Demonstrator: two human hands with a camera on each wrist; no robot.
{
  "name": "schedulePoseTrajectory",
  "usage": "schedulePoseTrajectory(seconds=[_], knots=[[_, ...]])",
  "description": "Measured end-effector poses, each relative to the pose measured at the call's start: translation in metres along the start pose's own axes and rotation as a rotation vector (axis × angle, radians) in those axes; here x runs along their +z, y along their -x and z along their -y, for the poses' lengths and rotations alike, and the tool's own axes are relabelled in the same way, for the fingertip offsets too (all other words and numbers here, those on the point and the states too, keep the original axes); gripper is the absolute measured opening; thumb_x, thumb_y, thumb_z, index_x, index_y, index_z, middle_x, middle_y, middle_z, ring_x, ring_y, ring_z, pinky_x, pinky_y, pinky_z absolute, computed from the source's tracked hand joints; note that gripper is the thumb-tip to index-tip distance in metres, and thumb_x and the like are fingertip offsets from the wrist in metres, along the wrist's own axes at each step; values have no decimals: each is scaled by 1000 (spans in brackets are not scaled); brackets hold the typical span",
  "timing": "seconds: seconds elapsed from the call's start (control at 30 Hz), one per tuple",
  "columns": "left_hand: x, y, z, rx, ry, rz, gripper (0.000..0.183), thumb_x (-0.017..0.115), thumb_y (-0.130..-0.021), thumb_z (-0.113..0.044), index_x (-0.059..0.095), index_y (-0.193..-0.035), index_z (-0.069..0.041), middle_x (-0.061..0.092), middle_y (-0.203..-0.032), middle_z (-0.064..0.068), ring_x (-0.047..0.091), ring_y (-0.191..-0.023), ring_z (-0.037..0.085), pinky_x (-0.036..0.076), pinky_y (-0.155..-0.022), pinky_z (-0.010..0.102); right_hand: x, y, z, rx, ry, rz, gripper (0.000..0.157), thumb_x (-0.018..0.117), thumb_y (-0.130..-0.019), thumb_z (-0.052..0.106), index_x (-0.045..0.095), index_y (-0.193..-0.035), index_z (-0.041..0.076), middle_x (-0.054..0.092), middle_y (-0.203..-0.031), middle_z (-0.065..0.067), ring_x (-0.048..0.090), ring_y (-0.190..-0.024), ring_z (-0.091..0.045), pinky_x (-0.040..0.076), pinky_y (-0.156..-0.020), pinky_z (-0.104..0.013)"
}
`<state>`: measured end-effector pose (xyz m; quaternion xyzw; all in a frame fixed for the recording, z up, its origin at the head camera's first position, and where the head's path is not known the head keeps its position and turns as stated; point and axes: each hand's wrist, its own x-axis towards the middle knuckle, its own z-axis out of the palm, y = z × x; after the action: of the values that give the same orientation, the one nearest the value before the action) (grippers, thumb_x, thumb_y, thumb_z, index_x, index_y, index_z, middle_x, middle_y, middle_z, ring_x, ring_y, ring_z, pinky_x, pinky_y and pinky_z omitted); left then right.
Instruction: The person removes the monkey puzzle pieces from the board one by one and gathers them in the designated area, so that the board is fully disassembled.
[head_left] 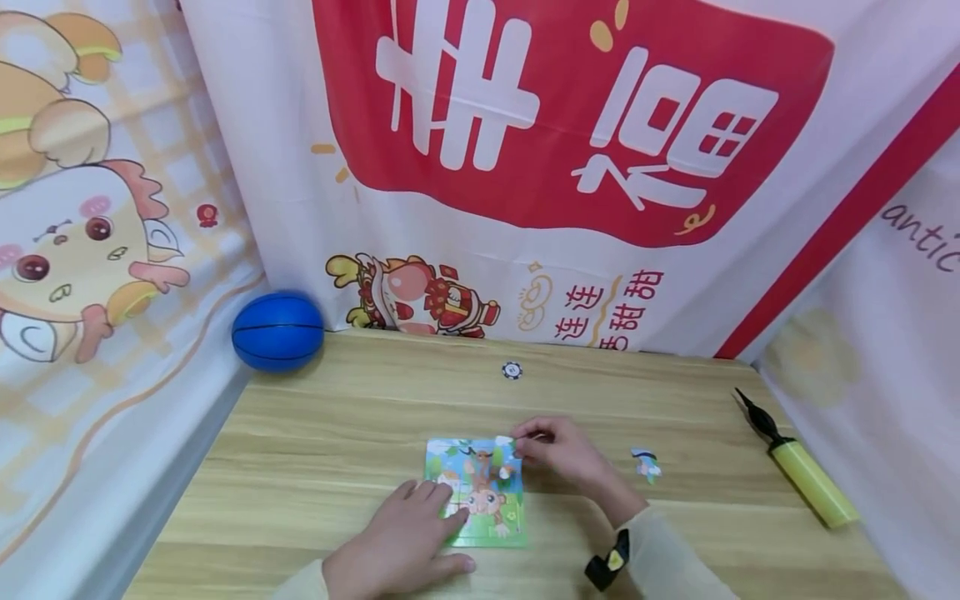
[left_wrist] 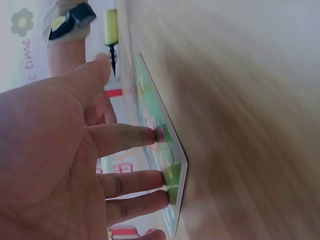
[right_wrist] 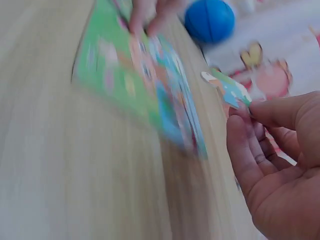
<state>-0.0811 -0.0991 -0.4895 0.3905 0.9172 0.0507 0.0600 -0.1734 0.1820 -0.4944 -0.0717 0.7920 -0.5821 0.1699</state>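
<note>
A jigsaw puzzle [head_left: 487, 533] with a monkey picture lies flat on the wooden table in front of the person. The left hand [head_left: 405, 537] rests its extended fingertips on the puzzle's left side, which the left wrist view shows from low down. Between thumb and fingers the right hand [head_left: 568, 457] pinches a puzzle piece [right_wrist: 232, 90], held above the table near the board's upper right corner. A loose puzzle piece [head_left: 647, 465] lies to the right of the right hand. In the right wrist view the board is blurred.
At the table's back left corner sits a blue ball [head_left: 277, 332]. A round black-and-white chip [head_left: 512, 370] lies beyond the puzzle. A yellow and black hand pump [head_left: 810, 479] lies at the right edge. Printed curtains [head_left: 450, 208] hang behind and at both sides.
</note>
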Motion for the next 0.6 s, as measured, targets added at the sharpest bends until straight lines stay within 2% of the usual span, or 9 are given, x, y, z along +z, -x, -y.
schedulePoseTrajectory(seconds=[0.1,0.23,0.43,0.6], knots=[[-1,5,7,-20,-8,-21,73,39,-95,-75,64,-139,-23,54,-127,5,50,-119,26,40,-104,58,-23,7,-7,56,1,-52,20,71,-97,14,71,-111,0,70,-98,-14,68,-91,-26,58,-83,-43],[-2,9,13,-16,-12,-37,72,40,-95,-74,64,-139,-23,55,-128,7,50,-119,27,41,-103,57,-39,13,-12,112,28,-83,20,71,-97,17,71,-111,2,70,-98,-12,67,-90,-25,59,-80,-41],[-2,9,13,-11,-19,-22,74,36,-96,-75,63,-141,-23,55,-132,8,50,-120,27,42,-104,56,-42,11,-19,129,37,-61,23,72,-97,20,71,-112,3,70,-99,-12,67,-91,-24,59,-80,-39],[-3,8,12,-12,5,-3,72,38,-96,-75,62,-141,-24,54,-133,8,49,-123,28,43,-102,57,-39,5,-24,127,124,-54,17,72,-97,19,73,-109,7,69,-98,-9,67,-88,-22,59,-76,-36]])
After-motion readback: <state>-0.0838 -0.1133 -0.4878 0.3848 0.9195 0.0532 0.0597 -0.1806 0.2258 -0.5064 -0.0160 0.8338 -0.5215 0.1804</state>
